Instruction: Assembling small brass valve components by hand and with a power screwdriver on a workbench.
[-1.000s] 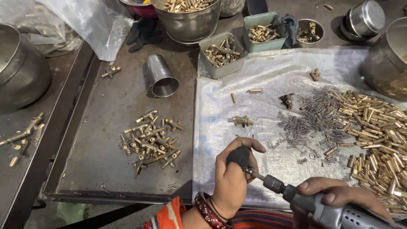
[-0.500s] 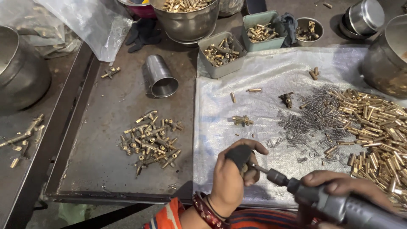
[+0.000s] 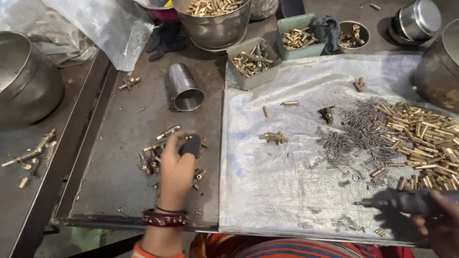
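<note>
The left hand (image 3: pixel 178 169), fingers curled with one dark-capped fingertip, rests over the small heap of finished brass fittings (image 3: pixel 158 155); the right hand (image 3: pixel 437 224) grips a dark rotary tool (image 3: pixel 401 201), beyond whose tip a large pile of brass pins (image 3: pixel 425 138) remains.

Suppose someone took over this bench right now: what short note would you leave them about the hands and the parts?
Left hand: over the heap of small brass fittings on the dark metal tray, fingers around a small black piece.
Right hand: holds the dark grey rotary power tool, tip above the clear plastic sheet.
Thin steel springs and brass tubes lie on the sheet's right side.
Done: some fittings heaped on tray. Left: large brass pile.
</note>
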